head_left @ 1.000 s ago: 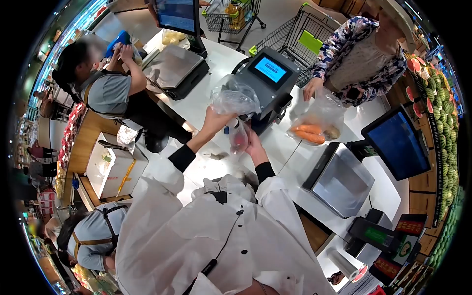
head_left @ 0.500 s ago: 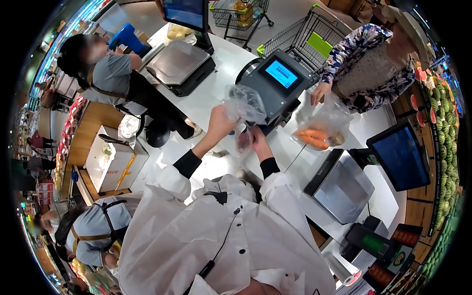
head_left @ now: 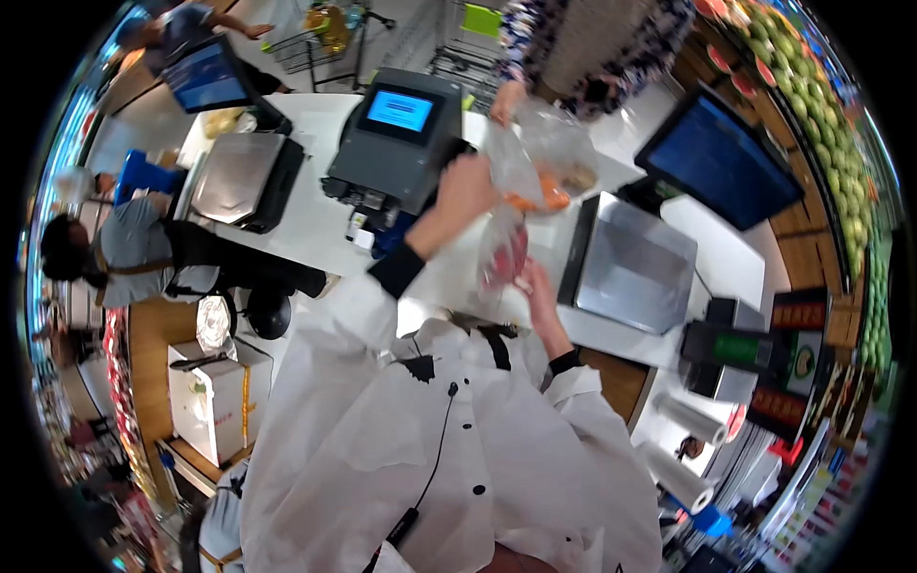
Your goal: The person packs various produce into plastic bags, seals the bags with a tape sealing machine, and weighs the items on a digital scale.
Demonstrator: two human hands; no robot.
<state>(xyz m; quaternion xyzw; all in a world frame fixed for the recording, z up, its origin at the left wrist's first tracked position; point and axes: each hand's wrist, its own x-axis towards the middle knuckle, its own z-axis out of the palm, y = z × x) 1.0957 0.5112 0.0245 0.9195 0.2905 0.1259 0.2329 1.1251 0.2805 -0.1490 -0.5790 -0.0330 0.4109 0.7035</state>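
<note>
My left hand [head_left: 463, 199] is closed around the gathered top of a clear plastic bag [head_left: 503, 250], which hangs over the white counter [head_left: 449, 277]. Reddish contents show through the bag; their kind is not clear. My right hand [head_left: 541, 296] is at the bag's lower right side, fingers loosely extended, the tips at its edge. Just beyond, another clear bag [head_left: 544, 153] with carrots [head_left: 552, 191] and something brownish is held at its top by the hand of a person [head_left: 509, 100] across the counter.
A label-printing machine [head_left: 387, 143] with a lit screen stands left of my hands. To the right are a flat metal scale [head_left: 638, 263] and a dark monitor [head_left: 721, 158]. Another scale [head_left: 239, 177] and a worker [head_left: 134, 244] are at left. Shopping carts [head_left: 463, 57] stand behind the counter.
My view has turned right. Both hands have moved from in front of the machine toward the carrot bag. The reddish bag now hangs from my left hand; my right has left its neck.
</note>
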